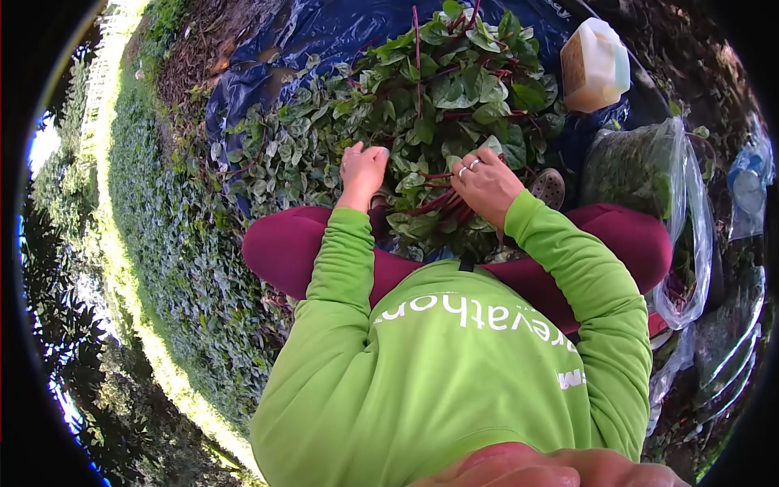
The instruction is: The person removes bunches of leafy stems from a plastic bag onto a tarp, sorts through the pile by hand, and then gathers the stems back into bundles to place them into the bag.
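Note:
A heap of leafy greens with dark red stems (479,85), like Malabar spinach, lies in front of me. My right hand (487,185), with rings on it, is closed around a bunch of red-stemmed greens (438,203) above my lap. The leaves of this bunch hang down between my legs. Left of it, my left hand (363,169) is raised over the near edge of the heap, fingers curled in toward the thumb. Whether anything small is between those fingers I cannot make out.
Blue plastic sheeting (296,36) lies under the greens. A translucent plastic container (595,65) stands at the upper right. Below it, a clear plastic bag (690,211) holds greens, with a plastic bottle (746,180) farther right. Low plants (187,260) cover the ground at left.

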A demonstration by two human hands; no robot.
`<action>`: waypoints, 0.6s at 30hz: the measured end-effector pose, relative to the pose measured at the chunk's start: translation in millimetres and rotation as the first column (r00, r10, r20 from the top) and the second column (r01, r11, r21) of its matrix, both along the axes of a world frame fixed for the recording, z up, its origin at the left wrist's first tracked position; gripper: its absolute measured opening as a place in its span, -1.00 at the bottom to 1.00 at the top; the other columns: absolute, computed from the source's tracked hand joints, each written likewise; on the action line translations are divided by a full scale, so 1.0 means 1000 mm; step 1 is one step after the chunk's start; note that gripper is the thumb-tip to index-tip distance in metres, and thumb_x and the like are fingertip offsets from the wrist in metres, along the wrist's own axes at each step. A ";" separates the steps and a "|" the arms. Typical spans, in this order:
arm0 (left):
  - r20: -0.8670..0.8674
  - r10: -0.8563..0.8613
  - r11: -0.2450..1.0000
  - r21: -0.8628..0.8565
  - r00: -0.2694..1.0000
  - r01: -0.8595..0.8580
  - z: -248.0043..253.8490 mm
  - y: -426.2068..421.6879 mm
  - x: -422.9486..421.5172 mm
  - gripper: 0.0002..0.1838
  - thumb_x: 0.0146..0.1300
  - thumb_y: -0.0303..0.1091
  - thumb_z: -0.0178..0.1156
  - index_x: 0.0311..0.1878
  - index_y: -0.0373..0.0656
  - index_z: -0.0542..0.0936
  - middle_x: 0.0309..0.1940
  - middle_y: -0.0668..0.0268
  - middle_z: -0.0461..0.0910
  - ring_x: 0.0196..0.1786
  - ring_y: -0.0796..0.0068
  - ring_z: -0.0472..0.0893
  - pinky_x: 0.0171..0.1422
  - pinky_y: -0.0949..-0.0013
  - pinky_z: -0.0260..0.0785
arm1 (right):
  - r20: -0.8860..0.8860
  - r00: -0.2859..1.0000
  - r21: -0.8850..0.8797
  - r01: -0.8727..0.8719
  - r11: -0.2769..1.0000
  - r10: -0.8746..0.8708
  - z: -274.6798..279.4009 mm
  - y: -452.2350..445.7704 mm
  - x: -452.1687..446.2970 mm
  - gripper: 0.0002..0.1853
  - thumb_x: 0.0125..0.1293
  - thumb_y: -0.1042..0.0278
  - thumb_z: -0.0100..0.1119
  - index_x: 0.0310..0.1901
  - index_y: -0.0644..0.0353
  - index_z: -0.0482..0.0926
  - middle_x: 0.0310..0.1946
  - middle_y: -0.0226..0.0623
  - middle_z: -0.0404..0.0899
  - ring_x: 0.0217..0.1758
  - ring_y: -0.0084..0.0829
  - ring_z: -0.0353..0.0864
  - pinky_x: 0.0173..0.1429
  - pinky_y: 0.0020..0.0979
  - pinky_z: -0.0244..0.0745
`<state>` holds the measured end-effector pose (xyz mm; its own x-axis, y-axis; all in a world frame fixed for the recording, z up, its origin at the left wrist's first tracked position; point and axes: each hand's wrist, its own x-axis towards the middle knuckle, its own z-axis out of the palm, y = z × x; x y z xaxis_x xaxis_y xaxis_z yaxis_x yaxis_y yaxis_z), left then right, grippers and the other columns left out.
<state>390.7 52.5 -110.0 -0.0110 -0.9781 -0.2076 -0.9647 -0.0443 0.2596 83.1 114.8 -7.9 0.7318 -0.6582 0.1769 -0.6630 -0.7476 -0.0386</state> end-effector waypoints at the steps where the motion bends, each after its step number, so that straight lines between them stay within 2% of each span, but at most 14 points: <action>1: 0.028 0.010 0.994 0.113 1.000 -0.013 0.009 0.007 -0.021 -0.52 0.41 0.26 0.10 0.11 0.21 0.76 0.45 -0.03 0.38 0.49 -0.10 0.33 0.57 0.00 0.15 | -0.012 1.000 0.009 0.001 1.000 -0.001 0.001 0.001 0.001 -0.81 0.17 0.35 0.15 -0.20 0.11 0.66 -0.24 -0.47 0.60 -0.02 -0.48 0.55 0.14 -0.36 0.30; 3: -0.013 -0.038 0.974 0.225 0.999 0.040 0.010 0.018 -0.043 -0.39 0.36 0.44 0.01 0.17 0.28 0.73 0.55 0.01 0.26 0.58 -0.15 0.18 0.63 0.03 0.05 | -0.003 1.000 0.016 0.000 1.000 0.000 0.000 0.002 0.001 -0.82 0.17 0.34 0.15 -0.20 0.11 0.66 -0.24 -0.47 0.60 -0.02 -0.48 0.55 0.14 -0.36 0.30; 5: 0.039 -0.063 0.923 0.381 0.997 0.043 0.024 0.021 -0.063 -0.39 0.40 0.40 -0.01 0.19 0.22 0.72 0.52 0.10 0.33 0.59 -0.05 0.20 0.64 -0.09 -0.04 | 0.001 1.000 0.018 0.000 1.000 -0.001 -0.001 0.002 0.001 -0.82 0.18 0.34 0.15 -0.20 0.11 0.66 -0.24 -0.48 0.60 -0.02 -0.48 0.55 0.14 -0.36 0.30; 6: 0.036 -0.062 0.925 0.378 0.997 0.044 0.025 0.017 -0.065 -0.39 0.40 0.40 -0.01 0.19 0.22 0.72 0.52 0.10 0.33 0.59 -0.05 0.20 0.64 -0.09 -0.04 | -0.011 1.000 0.006 -0.003 1.000 0.003 -0.001 0.002 0.000 -0.82 0.18 0.34 0.15 -0.21 0.11 0.65 -0.25 -0.48 0.59 -0.02 -0.48 0.55 0.14 -0.36 0.30; 8: -0.131 -0.062 0.782 0.610 0.989 0.130 0.025 0.006 -0.066 -0.48 0.40 0.25 0.10 0.14 0.12 0.75 0.43 0.08 0.44 0.51 0.05 0.36 0.58 -0.13 0.08 | -0.024 1.000 -0.005 -0.005 1.000 0.005 -0.002 0.002 -0.001 -0.82 0.18 0.33 0.15 -0.21 0.11 0.65 -0.25 -0.47 0.59 -0.03 -0.48 0.55 0.13 -0.36 0.30; 9: -0.131 -0.064 0.782 0.609 0.989 0.131 0.017 0.005 -0.063 -0.48 0.40 0.25 0.10 0.14 0.12 0.75 0.43 0.08 0.44 0.51 0.05 0.36 0.58 -0.13 0.08 | -0.031 1.000 0.007 -0.004 1.000 0.004 -0.004 0.002 -0.001 -0.83 0.18 0.33 0.15 -0.21 0.11 0.65 -0.25 -0.47 0.59 -0.03 -0.48 0.55 0.13 -0.36 0.30; 11: -0.385 0.290 0.707 0.703 0.876 0.075 -0.018 0.008 -0.052 -0.71 0.35 -0.09 0.22 0.01 0.12 0.79 0.28 0.13 0.60 0.42 0.09 0.46 0.51 -0.17 0.17 | -0.033 0.999 0.019 0.002 1.000 -0.002 -0.005 0.001 -0.001 -0.83 0.18 0.33 0.15 -0.22 0.10 0.65 -0.25 -0.47 0.59 -0.03 -0.48 0.55 0.13 -0.36 0.30; 12: -0.384 0.288 0.706 0.704 0.878 0.076 -0.031 0.011 -0.045 -0.71 0.35 -0.09 0.22 0.01 0.12 0.79 0.28 0.13 0.60 0.42 0.09 0.46 0.51 -0.17 0.17 | -0.031 1.000 0.013 -0.001 1.000 0.002 -0.005 0.001 -0.001 -0.84 0.18 0.32 0.15 -0.22 0.10 0.65 -0.25 -0.48 0.59 -0.03 -0.48 0.55 0.13 -0.36 0.30; 13: -0.499 0.043 0.843 0.483 0.866 0.237 -0.040 0.015 -0.040 -0.77 0.28 -0.22 0.25 -0.06 0.08 0.80 0.22 0.18 0.65 0.39 0.06 0.49 0.46 -0.01 0.27 | -0.029 1.000 0.007 -0.005 1.000 0.005 -0.005 0.001 -0.002 -0.84 0.18 0.32 0.15 -0.23 0.10 0.64 -0.25 -0.48 0.59 -0.03 -0.47 0.55 0.13 -0.36 0.30; 14: -0.545 -0.218 0.892 0.225 0.810 0.392 -0.048 0.018 -0.036 -0.81 0.22 -0.35 0.29 -0.14 0.05 0.81 0.16 0.22 0.69 0.37 0.02 0.52 0.41 0.15 0.36 | -0.029 1.000 0.008 -0.003 1.000 0.003 -0.005 0.001 -0.002 -0.84 0.18 0.32 0.15 -0.23 0.10 0.64 -0.25 -0.48 0.59 -0.03 -0.47 0.55 0.13 -0.36 0.30; 15: -0.545 -0.219 0.892 0.225 0.809 0.393 -0.041 0.023 -0.038 -0.81 0.22 -0.35 0.29 -0.14 0.05 0.81 0.16 0.22 0.69 0.37 0.02 0.52 0.41 0.15 0.36 | -0.021 1.000 0.022 0.001 1.000 -0.001 -0.006 0.000 -0.002 -0.85 0.18 0.32 0.15 -0.24 0.09 0.64 -0.25 -0.48 0.59 -0.02 -0.47 0.55 0.13 -0.36 0.29; 17: -0.150 -0.479 0.877 -0.044 0.865 0.478 -0.012 0.029 -0.048 -0.81 0.15 -0.41 0.30 -0.19 0.04 0.80 0.09 0.38 0.73 0.37 0.03 0.51 0.49 0.14 0.28 | -0.013 1.000 0.035 0.005 0.999 -0.005 -0.006 -0.001 -0.001 -0.85 0.18 0.32 0.15 -0.24 0.08 0.64 -0.25 -0.48 0.59 -0.02 -0.47 0.55 0.14 -0.36 0.29; 18: -0.150 -0.480 0.877 -0.047 0.864 0.479 0.000 0.028 -0.050 -0.81 0.15 -0.41 0.30 -0.19 0.04 0.80 0.09 0.38 0.73 0.37 0.03 0.51 0.49 0.14 0.28 | -0.031 1.000 0.036 0.007 0.999 -0.006 -0.006 0.000 -0.001 -0.85 0.18 0.32 0.15 -0.24 0.08 0.64 -0.25 -0.48 0.59 -0.02 -0.47 0.55 0.14 -0.36 0.29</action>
